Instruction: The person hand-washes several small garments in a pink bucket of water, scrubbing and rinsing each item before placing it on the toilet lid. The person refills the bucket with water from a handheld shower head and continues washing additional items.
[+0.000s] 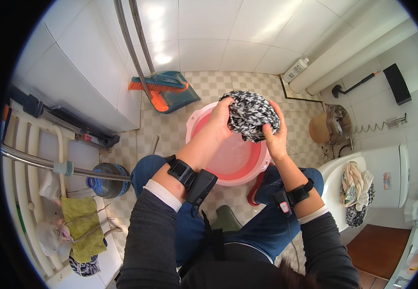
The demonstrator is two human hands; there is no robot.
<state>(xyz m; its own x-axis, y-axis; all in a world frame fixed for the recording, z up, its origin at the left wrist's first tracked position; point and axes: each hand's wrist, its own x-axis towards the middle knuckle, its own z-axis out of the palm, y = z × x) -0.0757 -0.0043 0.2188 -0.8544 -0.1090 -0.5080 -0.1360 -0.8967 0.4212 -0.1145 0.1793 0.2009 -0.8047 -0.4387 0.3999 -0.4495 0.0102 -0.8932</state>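
A bunched black, grey and white patterned cloth is held up between both of my hands. My left hand grips its left side, with the fingers partly hidden behind the fabric. On the right side, my right hand presses its thumb on the front while the other fingers curl around the edge. The right hand looks wet. Below the cloth stands a round pink plastic basin on the floor, with cloudy, whitish water inside it.
A green dustpan and an orange-bristled broom stand at the back left. A water jug is beside my left knee. At the right are a toilet with cloths on it, a bin and a white bottle.
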